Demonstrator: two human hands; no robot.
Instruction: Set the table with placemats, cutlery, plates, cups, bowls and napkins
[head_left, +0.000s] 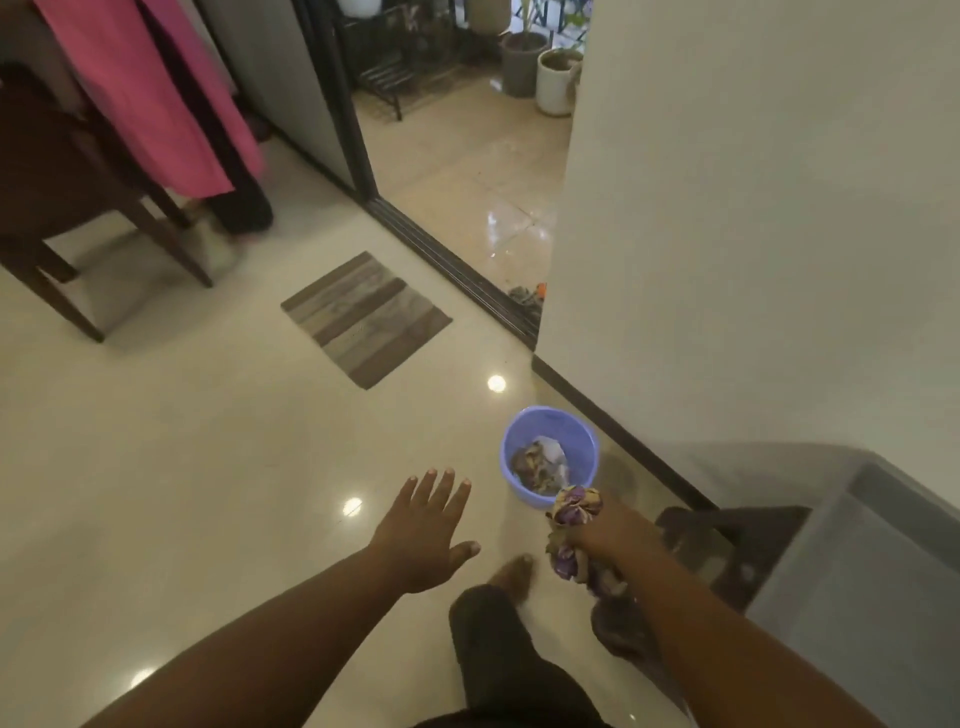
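Observation:
My right hand (605, 535) grips a crumpled wad of purple and beige scraps (574, 512), held just in front of a small blue plastic bin (584, 441) on the floor. The bin holds similar crumpled waste and something white. My left hand (423, 525) is stretched forward over the floor with fingers spread, holding nothing. No placemats, cutlery, plates, cups, bowls or napkins are in view.
A glass-topped table corner (862, 545) is at the lower right, with a dark stool (727, 540) beside it. A striped mat (366, 317) lies on the shiny floor. A dark wooden chair (62, 208) stands far left, with a person in pink cloth (171, 104) next to it. A sliding-door track (457, 270) leads to a balcony with pots.

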